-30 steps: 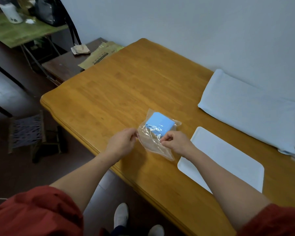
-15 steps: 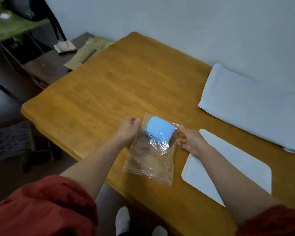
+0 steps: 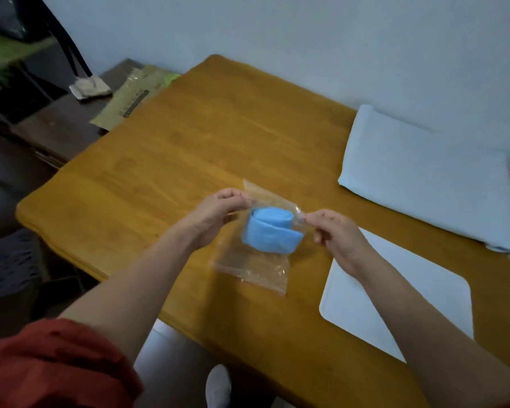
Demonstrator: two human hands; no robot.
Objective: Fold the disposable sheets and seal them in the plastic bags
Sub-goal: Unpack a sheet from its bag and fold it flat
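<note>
Head view: left hand point(image 3: 218, 212) and right hand point(image 3: 333, 231) each pinch an upper corner of the plastic bag point(image 3: 256, 260), apparently lifted above the desk point(image 3: 189, 142); folded blue sheet point(image 3: 270, 232) sits inside.

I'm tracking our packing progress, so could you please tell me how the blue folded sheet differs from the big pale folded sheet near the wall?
The blue sheet is a small, compact bundle; the pale sheet is far larger and flatter. The blue sheet sits inside the clear plastic bag, pinched by the left hand and right hand; the pale sheet lies bare and untouched on the table. Both are folded.
</note>
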